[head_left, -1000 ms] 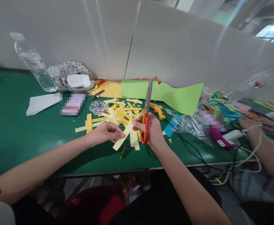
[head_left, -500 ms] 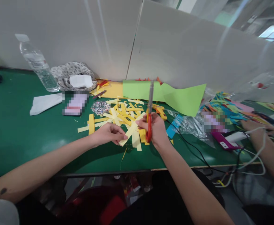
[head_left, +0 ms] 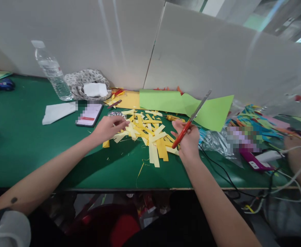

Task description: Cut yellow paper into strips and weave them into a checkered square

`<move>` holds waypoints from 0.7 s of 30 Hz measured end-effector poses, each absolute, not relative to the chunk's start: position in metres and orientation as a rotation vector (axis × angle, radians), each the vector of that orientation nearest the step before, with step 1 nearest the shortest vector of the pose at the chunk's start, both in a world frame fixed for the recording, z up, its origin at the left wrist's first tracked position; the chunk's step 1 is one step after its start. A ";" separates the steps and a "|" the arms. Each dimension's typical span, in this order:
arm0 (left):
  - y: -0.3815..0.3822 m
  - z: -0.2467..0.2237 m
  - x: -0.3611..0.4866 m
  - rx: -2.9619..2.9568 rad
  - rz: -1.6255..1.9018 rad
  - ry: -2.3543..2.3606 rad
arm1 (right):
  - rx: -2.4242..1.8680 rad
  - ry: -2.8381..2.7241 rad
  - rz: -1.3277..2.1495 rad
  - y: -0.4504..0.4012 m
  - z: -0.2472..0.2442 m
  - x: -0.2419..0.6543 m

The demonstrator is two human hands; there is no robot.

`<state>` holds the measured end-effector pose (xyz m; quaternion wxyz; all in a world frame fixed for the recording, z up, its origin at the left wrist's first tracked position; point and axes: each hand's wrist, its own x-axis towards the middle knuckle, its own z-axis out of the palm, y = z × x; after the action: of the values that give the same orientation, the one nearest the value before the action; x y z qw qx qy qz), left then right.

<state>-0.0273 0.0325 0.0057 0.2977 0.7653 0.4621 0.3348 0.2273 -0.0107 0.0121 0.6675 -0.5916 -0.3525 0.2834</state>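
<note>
Head view shows your left hand half-curled at the left side of the loose yellow paper strips, its fingertips over their edge; you cannot tell from here whether they pinch one. Your right hand grips the scissors by their red handles, with the blades slanting up and away, in front of the green paper. The strips lie heaped between your two hands, and the yellow glue gun sits just beyond your right one, partly hidden. Under everything is the green tabletop. On your left stand the phone, a white tissue, a patterned cloth and a leaning clear bottle. A pale partition rises behind, and another person's hand rests at far right.
</note>
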 end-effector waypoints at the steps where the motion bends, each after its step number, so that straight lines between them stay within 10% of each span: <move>1: 0.039 0.008 -0.034 2.132 0.893 1.325 | -1.330 -0.794 0.636 -0.011 0.013 0.227; 21: 0.044 -0.014 -0.034 2.221 0.512 1.415 | -1.389 -0.847 0.792 -0.016 0.012 0.217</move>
<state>-0.0344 0.0442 -0.0141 0.2274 0.8061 0.5137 0.1860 0.2168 -0.0163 0.0123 0.6180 -0.6034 -0.3679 0.3444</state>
